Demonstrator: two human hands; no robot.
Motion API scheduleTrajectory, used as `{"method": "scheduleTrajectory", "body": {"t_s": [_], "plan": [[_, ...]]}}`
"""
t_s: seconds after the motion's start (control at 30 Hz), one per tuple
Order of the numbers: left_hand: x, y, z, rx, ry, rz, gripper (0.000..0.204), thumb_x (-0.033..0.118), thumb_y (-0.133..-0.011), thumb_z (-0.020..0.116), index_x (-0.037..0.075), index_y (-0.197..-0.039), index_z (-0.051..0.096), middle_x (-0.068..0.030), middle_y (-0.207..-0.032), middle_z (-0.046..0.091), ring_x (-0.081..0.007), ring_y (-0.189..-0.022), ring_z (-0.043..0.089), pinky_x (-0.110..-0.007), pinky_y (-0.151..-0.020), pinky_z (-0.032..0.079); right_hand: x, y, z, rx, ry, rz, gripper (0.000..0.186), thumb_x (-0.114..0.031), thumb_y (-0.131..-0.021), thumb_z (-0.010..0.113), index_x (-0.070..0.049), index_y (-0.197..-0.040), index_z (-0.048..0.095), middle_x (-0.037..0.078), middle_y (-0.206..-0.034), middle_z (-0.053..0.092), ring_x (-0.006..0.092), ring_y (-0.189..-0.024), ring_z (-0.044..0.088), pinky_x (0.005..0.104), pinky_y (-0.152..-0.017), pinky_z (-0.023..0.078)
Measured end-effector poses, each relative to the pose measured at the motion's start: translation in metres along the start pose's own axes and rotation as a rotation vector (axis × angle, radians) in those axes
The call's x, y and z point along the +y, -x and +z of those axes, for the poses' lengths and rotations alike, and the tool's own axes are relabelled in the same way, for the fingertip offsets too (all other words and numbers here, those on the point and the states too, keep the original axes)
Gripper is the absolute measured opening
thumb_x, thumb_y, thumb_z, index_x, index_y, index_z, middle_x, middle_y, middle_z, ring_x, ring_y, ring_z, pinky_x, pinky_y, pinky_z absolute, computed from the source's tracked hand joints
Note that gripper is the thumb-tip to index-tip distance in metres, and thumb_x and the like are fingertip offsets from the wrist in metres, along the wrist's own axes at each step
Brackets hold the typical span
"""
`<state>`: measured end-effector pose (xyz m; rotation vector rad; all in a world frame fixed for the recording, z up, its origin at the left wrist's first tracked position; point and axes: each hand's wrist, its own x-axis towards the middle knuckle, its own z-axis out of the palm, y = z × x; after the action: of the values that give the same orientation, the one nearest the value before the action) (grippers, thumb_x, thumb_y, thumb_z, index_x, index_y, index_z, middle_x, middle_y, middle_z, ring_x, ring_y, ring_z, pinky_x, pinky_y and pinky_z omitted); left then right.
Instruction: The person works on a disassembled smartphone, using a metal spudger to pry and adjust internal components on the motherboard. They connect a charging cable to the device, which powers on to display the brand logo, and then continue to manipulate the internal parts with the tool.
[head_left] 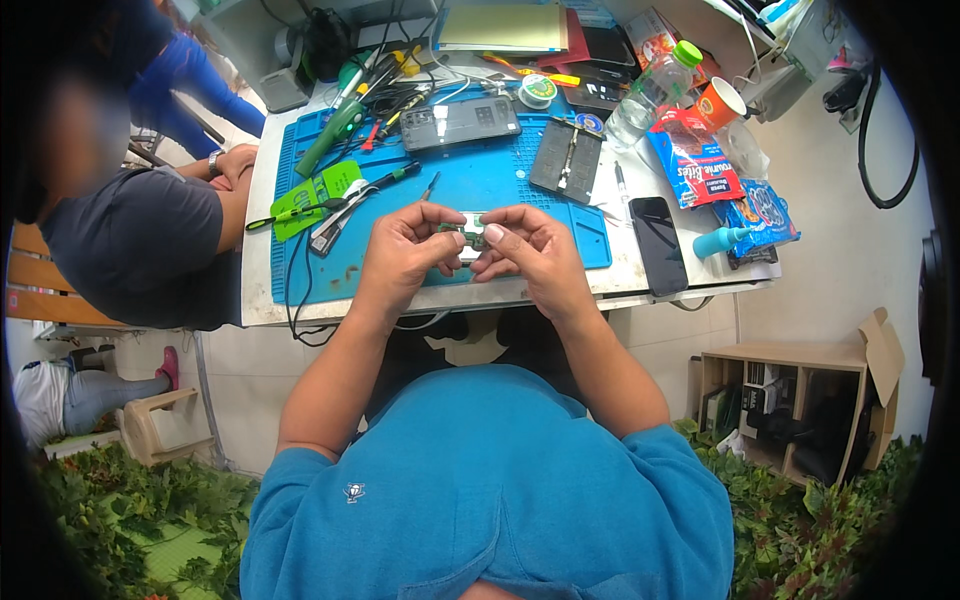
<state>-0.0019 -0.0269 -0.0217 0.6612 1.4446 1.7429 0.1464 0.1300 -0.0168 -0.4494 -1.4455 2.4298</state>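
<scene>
A white table (630,285) bears a blue mat (480,185) and black phone (660,245).

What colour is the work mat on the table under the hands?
Blue; the work mat shows best in the head view.

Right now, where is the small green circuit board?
In the head view, the small green circuit board is pinched between left hand and right hand, above the blue work mat's near edge.

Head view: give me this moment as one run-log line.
left hand: pinching small circuit board | right hand: pinching same board | where: above blue work mat | nearby: black phone
</scene>
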Motion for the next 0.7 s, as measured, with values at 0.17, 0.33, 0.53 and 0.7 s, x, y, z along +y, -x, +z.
{"method": "scheduleTrajectory", "body": {"t_s": [0.17, 0.33, 0.53, 0.7], "plan": [[-0.004, -0.001, -0.005, -0.001, 0.097, -0.034, 0.025, 0.008, -0.091, 0.078, -0.001, -0.113, 0.070, -0.0066, -0.088, 0.074, -0.0116, -0.068, 0.068, -0.024, -0.062, 0.054, 0.003, 0.009, 0.006, -0.022, 0.297, -0.343, 0.031, -0.005, -0.098, 0.077, 0.005, -0.125, 0.067, 0.015, -0.114, 0.072, 0.0186, -0.106, 0.072, 0.0321, -0.083, 0.066], [0.001, 0.001, 0.000, -0.002, 0.158, -0.054, 0.023, 0.011, -0.094, 0.075, -0.001, -0.112, 0.070, -0.0073, -0.087, 0.074, -0.0118, -0.067, 0.068, -0.024, -0.060, 0.053, 0.002, 0.008, 0.002, -0.037, 0.499, -0.454, 0.023, -0.005, -0.099, 0.077, 0.005, -0.118, 0.072, 0.012, -0.114, 0.072, 0.0165, -0.099, 0.073, 0.0295, -0.082, 0.064], [0.007, 0.004, -0.006, -0.069, 0.126, -0.138, 0.028, 0.022, -0.099, 0.070, -0.002, -0.113, 0.072, -0.0091, -0.085, 0.074, -0.0129, -0.064, 0.069, -0.023, -0.058, 0.055, -0.005, 0.010, 0.001, 0.006, 0.228, -0.163, 0.023, -0.013, -0.102, 0.076, 0.006, -0.114, 0.073, 0.011, -0.090, 0.073, 0.0143, -0.075, 0.073, 0.0269, -0.065, 0.061], [0.005, 0.005, -0.004, -0.066, 0.122, -0.086, 0.028, 0.019, -0.098, 0.072, -0.003, -0.116, 0.072, -0.0101, -0.086, 0.074, -0.0128, -0.065, 0.071, -0.023, -0.058, 0.056, -0.004, 0.008, -0.004, 0.002, 0.101, -0.094, 0.025, -0.014, -0.102, 0.076, 0.008, -0.112, 0.073, 0.011, -0.086, 0.072, 0.0150, -0.065, 0.071, 0.0278, -0.052, 0.059]]}}
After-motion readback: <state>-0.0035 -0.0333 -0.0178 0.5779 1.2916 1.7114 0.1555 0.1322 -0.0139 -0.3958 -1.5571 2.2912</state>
